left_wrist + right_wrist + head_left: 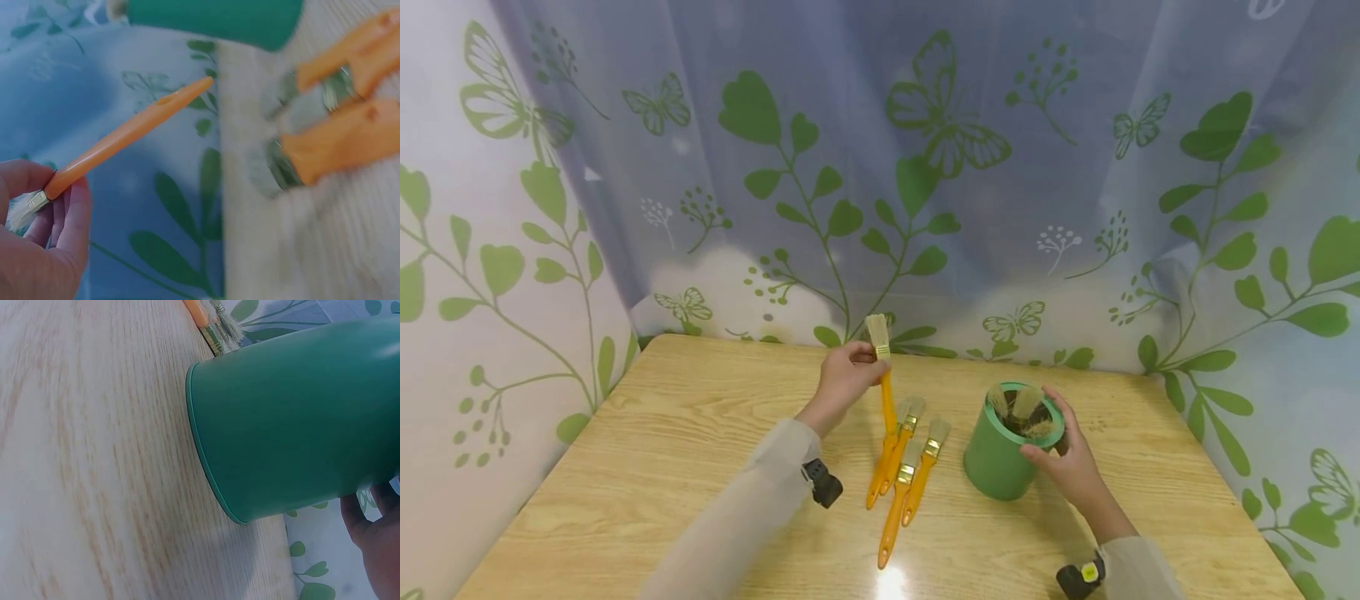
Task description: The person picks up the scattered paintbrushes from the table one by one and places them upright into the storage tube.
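My left hand (844,382) pinches a paintbrush (134,136) close to its metal collar. Its pale bristles point up and its orange handle hangs down, above the table in the head view. On the right, a green pot (997,462) has several brushes standing in it, of which only the bristles (1026,403) show above the rim. My right hand (1078,467) holds the pot from its right side, thumb at the near rim and fingers round the far side. Between the hands lie several more orange-handled paintbrushes (892,523), bristles pointing away from me.
The light wooden table (685,417) carries everything. A curtain (850,167) printed with leaves and butterflies hangs behind the table's far edge and along both sides. The loose brushes lie close together, left of the pot.
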The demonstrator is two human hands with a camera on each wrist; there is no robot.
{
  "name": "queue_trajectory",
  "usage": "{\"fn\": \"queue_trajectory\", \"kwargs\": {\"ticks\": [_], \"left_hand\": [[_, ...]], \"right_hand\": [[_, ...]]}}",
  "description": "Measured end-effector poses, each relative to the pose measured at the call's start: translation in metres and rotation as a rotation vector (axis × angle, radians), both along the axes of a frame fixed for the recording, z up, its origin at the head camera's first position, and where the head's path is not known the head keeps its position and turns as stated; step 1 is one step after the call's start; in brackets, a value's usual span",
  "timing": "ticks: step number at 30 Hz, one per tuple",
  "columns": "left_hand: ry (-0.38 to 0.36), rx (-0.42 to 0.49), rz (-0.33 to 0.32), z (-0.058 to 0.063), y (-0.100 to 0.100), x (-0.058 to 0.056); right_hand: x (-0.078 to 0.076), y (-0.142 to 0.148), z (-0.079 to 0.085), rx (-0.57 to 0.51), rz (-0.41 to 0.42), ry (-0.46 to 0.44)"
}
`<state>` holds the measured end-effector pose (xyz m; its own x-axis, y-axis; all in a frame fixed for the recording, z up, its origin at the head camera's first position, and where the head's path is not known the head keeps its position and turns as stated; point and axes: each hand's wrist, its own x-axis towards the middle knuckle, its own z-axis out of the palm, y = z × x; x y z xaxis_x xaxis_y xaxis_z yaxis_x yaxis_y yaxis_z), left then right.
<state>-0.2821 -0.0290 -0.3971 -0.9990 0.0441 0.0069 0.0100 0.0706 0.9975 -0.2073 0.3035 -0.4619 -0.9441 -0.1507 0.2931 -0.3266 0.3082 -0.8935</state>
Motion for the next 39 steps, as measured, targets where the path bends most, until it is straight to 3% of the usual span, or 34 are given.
{"fn": "queue_trajectory", "kwargs": {"ticks": [10,18,23,29,35,39], "left_hand": [[0.103,0.151,-0.115,0.039,0.027,0.022],[0.126,0.079,-0.131,0.056,0.046,0.033],[0.124,0.110,-0.171,0.065,0.061,0.045],[0.164,0.092,-0.190,0.061,0.079,0.052],[0.204,0.031,-0.174,0.049,0.095,0.050],[0.234,-0.016,-0.201,0.042,0.101,0.052]], "right_hand": [[0.001,0.000,0.000,-0.005,0.014,0.006],[0.000,-0.001,-0.001,-0.005,0.015,0.007],[0.000,0.000,-0.001,0.004,0.015,0.013],[0.001,0.000,0.001,0.005,0.014,0.021],[-0.001,0.000,0.000,0.012,0.003,0.016],[-0.001,0.000,-0.001,0.005,0.002,0.021]]}}
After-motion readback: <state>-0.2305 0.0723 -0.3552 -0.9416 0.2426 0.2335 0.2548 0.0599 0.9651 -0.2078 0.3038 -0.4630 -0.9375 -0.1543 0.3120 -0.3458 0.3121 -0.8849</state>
